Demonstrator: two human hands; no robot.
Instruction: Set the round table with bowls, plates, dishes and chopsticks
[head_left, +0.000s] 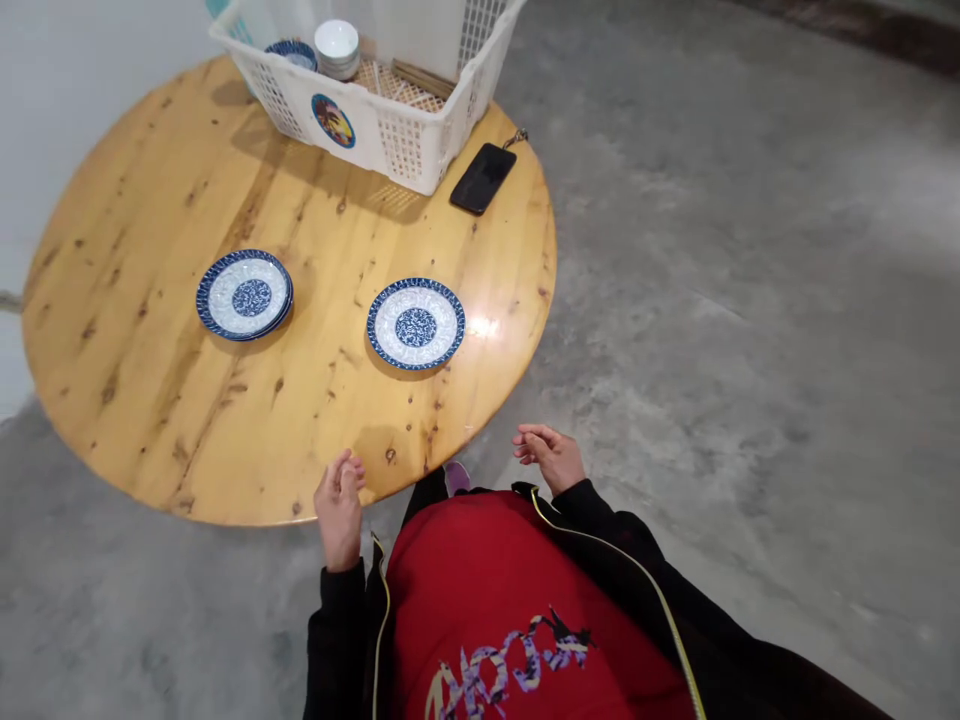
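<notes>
My left hand (339,503) hovers at the near edge of a round wooden table (150,420), fingers loosely curled with nothing in them. My right hand (547,455) hangs just off the table's right edge over the floor, fingers half curled and apart, also holding nothing. Two blue-and-white patterned plates lie on the table. One plate (415,323) is nearest my hands. The other, a small stack of plates (244,294), sits further left.
A white plastic basket (375,120) stands at the table's far side, holding white bowls (336,45), a blue plate (292,52) and chopsticks. A black phone (483,177) lies beside it. Grey concrete floor surrounds the table; a white wall runs on the left.
</notes>
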